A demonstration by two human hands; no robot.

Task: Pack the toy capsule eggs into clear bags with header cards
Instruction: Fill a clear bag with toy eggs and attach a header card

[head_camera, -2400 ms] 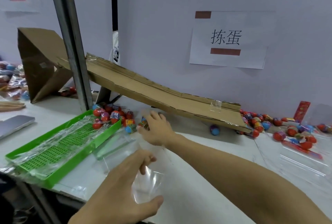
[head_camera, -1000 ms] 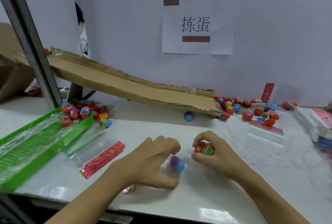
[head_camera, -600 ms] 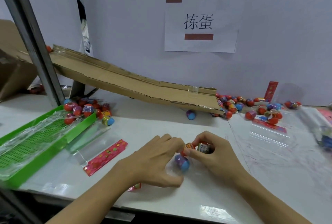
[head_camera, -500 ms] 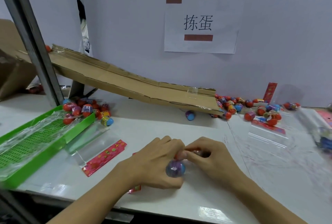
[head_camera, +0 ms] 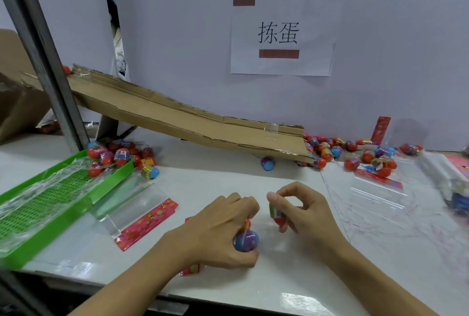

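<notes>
Looks like mid-fill: the left hand point(head_camera: 215, 229) at lower centre has its fingers curled round a blue-and-purple capsule egg point(head_camera: 246, 239) that seems already inside a clear bag, though the film's hard to make out. The right hand point(head_camera: 304, 214) just beside it pinches a red capsule egg with a printed band point(head_camera: 278, 214) between thumb and fingers, just above the white surface point(head_camera: 215, 183). Next, I'd guess, that red one goes into the bag mouth, so the left needs to hold it open.

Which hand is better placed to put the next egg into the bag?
Right. The right hand pinches a red egg beside the left hand, which grips the bag holding a blue-purple egg.
</notes>
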